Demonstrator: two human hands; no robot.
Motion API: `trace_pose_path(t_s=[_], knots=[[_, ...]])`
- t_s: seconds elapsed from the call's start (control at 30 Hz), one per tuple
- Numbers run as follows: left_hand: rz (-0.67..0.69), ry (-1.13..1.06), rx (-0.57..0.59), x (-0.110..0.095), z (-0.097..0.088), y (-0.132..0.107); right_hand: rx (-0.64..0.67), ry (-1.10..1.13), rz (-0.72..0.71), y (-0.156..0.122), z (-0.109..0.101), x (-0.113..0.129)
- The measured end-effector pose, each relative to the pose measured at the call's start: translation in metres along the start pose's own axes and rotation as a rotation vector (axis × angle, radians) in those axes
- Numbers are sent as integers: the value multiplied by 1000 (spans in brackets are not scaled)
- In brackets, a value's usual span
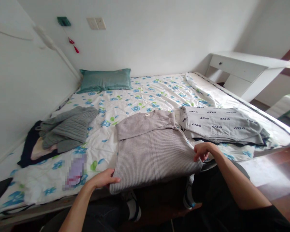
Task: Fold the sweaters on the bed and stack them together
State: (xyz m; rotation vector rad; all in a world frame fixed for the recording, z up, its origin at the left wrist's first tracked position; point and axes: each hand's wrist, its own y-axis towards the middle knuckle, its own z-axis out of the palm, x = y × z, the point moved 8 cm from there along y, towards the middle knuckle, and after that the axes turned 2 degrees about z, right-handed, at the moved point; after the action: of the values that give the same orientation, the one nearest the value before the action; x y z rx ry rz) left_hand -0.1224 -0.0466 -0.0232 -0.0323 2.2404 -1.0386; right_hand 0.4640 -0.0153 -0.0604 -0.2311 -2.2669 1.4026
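A ribbed beige-grey sweater (152, 151) lies on the bed with its neck facing away from me and its sleeves folded across the upper part. Its lower hem hangs past the bed's front edge, between my two hands. My left hand (105, 178) pinches the hem's left corner, thumb on top. At the right corner, my right hand (203, 150) has its fingers closed on the knit. Just right of the sweater sits a stack of folded clothes, topped by a light grey garment (215, 124) printed with "POP".
A rumpled grey cable-knit garment (70, 127) lies over dark clothing (30, 145) at the left. A blurred purple item (76, 169) is near the front edge. A green pillow (105, 80) rests against the wall on the flowered sheet (157, 91). A white desk (241, 69) stands beyond, right.
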Motion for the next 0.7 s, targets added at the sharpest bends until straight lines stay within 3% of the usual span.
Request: trace_pose_path(t_s=[0.1, 0.2, 0.3, 0.47, 0.63, 0.7], knots=[[-39, 13, 37, 8, -2, 1, 73, -3, 64, 2, -1, -7], [-43, -21, -72, 8, -25, 14, -11, 60, -5, 14, -19, 8], [-40, -84, -223, 1, -57, 33, -161, 152, -122, 30, -48, 32], [-117, -302, -354, -7, -102, 64, -412, 191, -273, 56, -95, 71], [-47, -657, -411, -12, -142, 95, -722, 171, -274, 76, -141, 95], [-8, -815, -415, -16, -152, 110, -779, 234, -259, 86, -154, 99]])
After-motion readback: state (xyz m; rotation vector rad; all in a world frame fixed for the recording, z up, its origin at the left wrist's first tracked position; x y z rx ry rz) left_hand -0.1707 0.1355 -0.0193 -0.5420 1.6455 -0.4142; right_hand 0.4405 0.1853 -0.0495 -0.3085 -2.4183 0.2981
